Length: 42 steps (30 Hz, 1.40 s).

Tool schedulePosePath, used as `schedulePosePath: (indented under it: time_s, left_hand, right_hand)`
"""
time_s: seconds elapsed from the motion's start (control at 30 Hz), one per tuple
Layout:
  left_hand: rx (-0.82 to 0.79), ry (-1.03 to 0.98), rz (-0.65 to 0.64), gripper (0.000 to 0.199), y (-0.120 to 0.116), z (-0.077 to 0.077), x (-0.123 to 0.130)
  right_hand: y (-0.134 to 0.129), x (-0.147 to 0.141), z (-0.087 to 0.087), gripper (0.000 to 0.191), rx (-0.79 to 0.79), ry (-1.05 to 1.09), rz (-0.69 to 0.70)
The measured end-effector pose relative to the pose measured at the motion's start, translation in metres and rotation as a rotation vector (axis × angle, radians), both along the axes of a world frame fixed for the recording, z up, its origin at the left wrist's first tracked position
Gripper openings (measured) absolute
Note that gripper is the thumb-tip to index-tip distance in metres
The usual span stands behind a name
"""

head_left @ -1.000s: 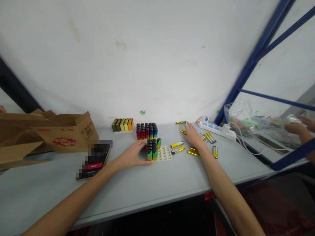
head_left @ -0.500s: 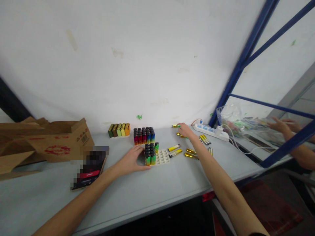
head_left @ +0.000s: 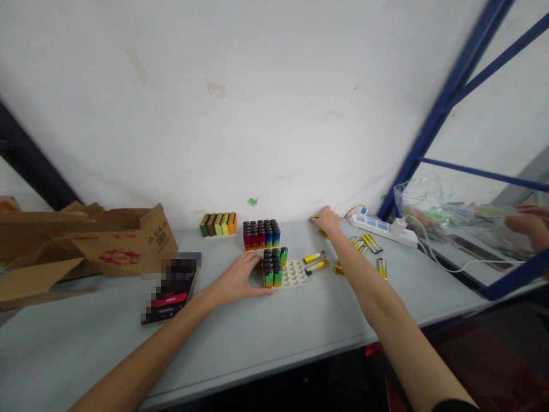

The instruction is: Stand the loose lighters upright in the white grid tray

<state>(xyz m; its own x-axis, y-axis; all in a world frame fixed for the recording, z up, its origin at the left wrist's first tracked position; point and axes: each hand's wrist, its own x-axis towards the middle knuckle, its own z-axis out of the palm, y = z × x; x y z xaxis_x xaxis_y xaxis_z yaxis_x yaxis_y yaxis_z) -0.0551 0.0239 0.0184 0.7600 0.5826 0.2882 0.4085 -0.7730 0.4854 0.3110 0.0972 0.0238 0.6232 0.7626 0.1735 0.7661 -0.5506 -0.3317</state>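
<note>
My left hand is curved round the left end of a white tray, thumb at the front edge and fingers behind. Upright green-yellow lighters with black tops fill the tray's left part; open holes show on its right. Near the wall, my right hand has its fingers closed over a yellow lighter, mostly hidden beneath them. Other yellow lighters lie loose between the tray and my right forearm, and several more lighters lie beyond it.
Behind stand a block of red and blue lighters and one of green-to-orange lighters. A phone and cardboard box are left. A power strip, blue frame and another person's hand are right.
The view has swung slightly left, so everything sits further right in the picture. My right fingers now cover more of the yellow lighter by the wall. My left hand stays at the tray.
</note>
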Motion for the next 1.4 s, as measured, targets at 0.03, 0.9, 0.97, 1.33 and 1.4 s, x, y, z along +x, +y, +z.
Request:
schedulePosePath:
  time_s: [0.03,0.9,0.97,1.33,1.4]
  left_hand:
    - [0.000,0.003,0.002,0.063,0.000,0.000,0.000]
    - [0.014,0.007,0.006,0.071,-0.001,-0.001,0.001]
    - [0.012,0.008,0.007,0.072,-0.001,-0.001,0.001]
    - [0.005,0.000,-0.014,0.075,0.000,-0.003,0.000]
    - [0.002,0.001,-0.012,0.075,0.001,-0.004,0.001]
  right_hand:
    - [-0.001,0.000,0.001,0.077,0.003,-0.011,0.006]
    - [-0.096,0.002,0.016,0.052,-0.107,-0.187,0.660]
    - [-0.096,0.017,0.030,0.052,-0.189,-0.141,0.649]
    - [-0.101,0.003,0.020,0.078,-0.272,-0.089,0.618]
    - [-0.099,-0.004,0.017,0.073,-0.251,-0.119,0.622]
